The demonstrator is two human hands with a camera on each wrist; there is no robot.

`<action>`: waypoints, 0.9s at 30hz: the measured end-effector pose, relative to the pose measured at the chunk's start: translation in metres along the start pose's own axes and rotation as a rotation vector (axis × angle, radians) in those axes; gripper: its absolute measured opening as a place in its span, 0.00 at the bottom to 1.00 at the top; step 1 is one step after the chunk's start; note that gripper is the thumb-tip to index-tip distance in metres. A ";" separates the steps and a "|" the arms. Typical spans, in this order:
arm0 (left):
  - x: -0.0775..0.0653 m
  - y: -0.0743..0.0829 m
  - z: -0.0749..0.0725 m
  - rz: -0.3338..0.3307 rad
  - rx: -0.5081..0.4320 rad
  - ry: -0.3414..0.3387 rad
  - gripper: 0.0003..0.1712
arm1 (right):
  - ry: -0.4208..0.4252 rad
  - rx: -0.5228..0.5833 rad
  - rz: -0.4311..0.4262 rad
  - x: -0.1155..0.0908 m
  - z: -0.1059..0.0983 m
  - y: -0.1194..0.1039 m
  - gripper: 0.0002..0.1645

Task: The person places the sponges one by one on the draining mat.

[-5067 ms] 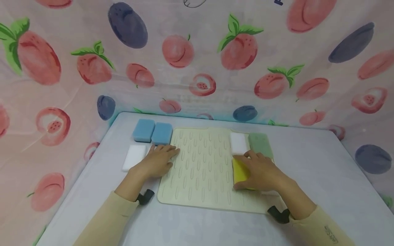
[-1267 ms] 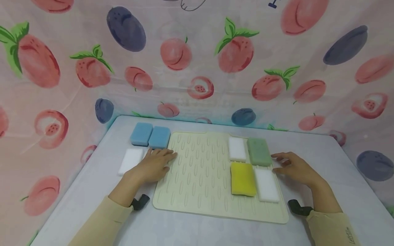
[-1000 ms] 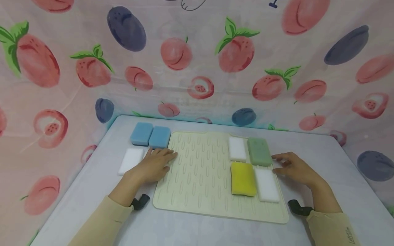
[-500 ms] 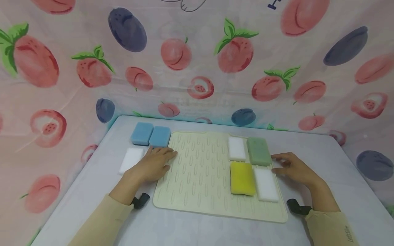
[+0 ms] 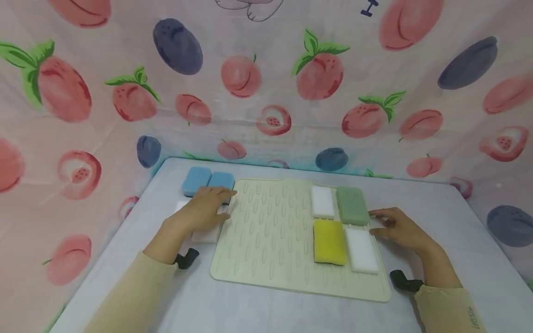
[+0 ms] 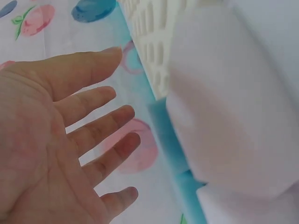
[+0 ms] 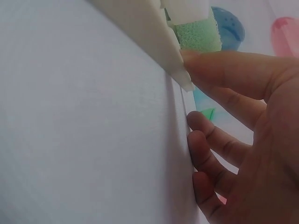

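Observation:
My left hand hovers with spread, straight fingers over a white sponge at the left edge of a cream ridged mat. In the left wrist view the palm shows bare, with a white sponge beside it. Two blue sponges lie just beyond this hand, and another white sponge is mostly hidden behind it. My right hand rests at the mat's right edge, fingers loosely bent. In the right wrist view its thumb is right at the mat's rim.
On the mat's right half lie a yellow sponge, a green sponge and two white sponges. A white cloth covers the table. Behind it hangs a fruit-print curtain.
Earlier my right hand gripped the yellow sponge; it let go and moved to the mat's right edge. My left hand has just lifted, uncovering part of a white sponge beneath it.

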State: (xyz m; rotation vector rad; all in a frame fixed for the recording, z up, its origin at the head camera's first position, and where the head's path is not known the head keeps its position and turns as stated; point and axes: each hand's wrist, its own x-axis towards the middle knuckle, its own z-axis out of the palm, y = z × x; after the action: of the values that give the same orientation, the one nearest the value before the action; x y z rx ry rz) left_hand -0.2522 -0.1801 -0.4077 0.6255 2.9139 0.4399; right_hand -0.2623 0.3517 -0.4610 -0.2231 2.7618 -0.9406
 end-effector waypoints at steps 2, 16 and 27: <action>0.003 -0.003 -0.006 0.006 0.003 -0.006 0.39 | -0.001 -0.001 0.002 -0.001 -0.001 -0.001 0.37; 0.032 -0.022 -0.024 -0.075 0.086 -0.095 0.47 | 0.018 0.032 -0.036 -0.006 -0.001 -0.001 0.34; 0.050 -0.030 -0.025 -0.119 0.060 -0.148 0.52 | 0.020 0.032 -0.006 -0.006 -0.001 0.001 0.35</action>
State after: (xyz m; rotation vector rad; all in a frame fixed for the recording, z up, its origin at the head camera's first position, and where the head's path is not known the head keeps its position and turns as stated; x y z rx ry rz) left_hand -0.3138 -0.1914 -0.3965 0.4672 2.8123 0.2808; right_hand -0.2566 0.3548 -0.4599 -0.2179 2.7633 -0.9934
